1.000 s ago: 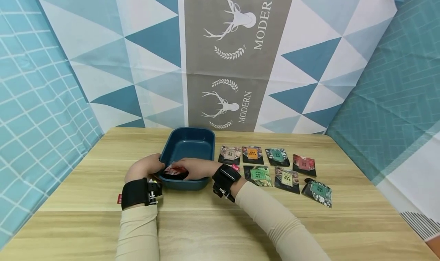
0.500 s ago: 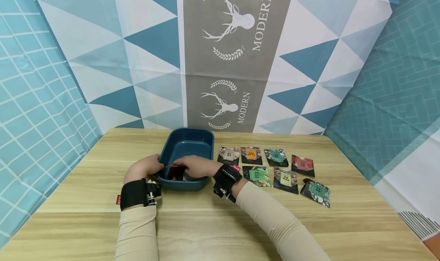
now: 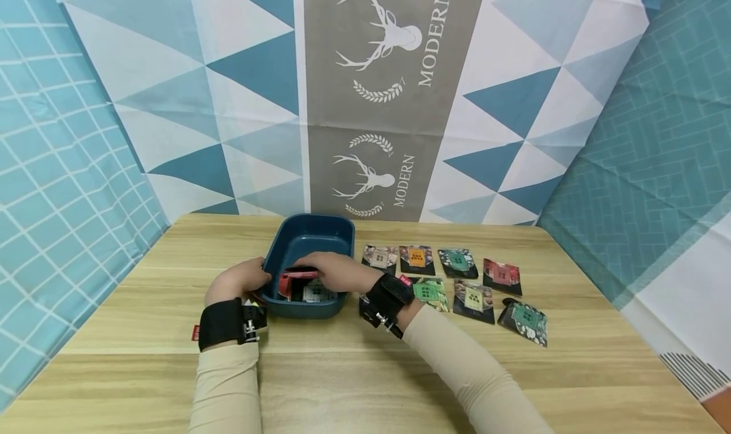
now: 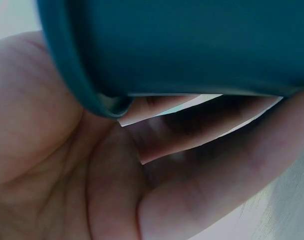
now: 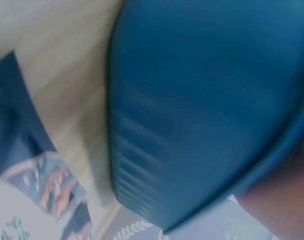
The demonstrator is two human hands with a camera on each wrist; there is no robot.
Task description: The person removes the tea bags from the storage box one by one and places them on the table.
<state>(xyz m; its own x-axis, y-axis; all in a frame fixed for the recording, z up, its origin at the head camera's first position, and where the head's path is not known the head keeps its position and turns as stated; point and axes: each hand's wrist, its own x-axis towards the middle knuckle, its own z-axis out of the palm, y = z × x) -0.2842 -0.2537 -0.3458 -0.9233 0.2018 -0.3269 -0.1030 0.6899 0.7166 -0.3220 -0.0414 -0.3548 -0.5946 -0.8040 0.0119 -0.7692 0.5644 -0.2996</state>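
A deep blue plastic bin (image 3: pixel 316 231) stands on the table. My left hand (image 3: pixel 237 280) grips its left rim; in the left wrist view the fingers of the left hand (image 4: pixel 112 175) curl under the bin's edge (image 4: pixel 67 60). My right hand (image 3: pixel 334 271) reaches over the bin's right side and pinches a red-edged packet (image 3: pixel 302 273), tilted on edge inside. Beneath it lie another packet with a grey label (image 3: pixel 315 291) and a red-and-black packet (image 3: pixel 284 284). The right wrist view shows the bin's outer wall (image 5: pixel 191 100) and a blurred part of the right hand (image 5: pixel 286 192).
Several flat printed packets lie in two loose rows right of the bin, among them one with an orange label (image 3: pixel 417 257), a green one (image 3: pixel 428 291) and a red one (image 3: pixel 502 274). The wooden table (image 3: pixel 342 370) ends at a patterned backdrop (image 3: pixel 377 123).
My right hand has drawn up and to the right, tilting the red-edged packet on edge and uncovering the packets below. The left hand keeps its hold on the rim.
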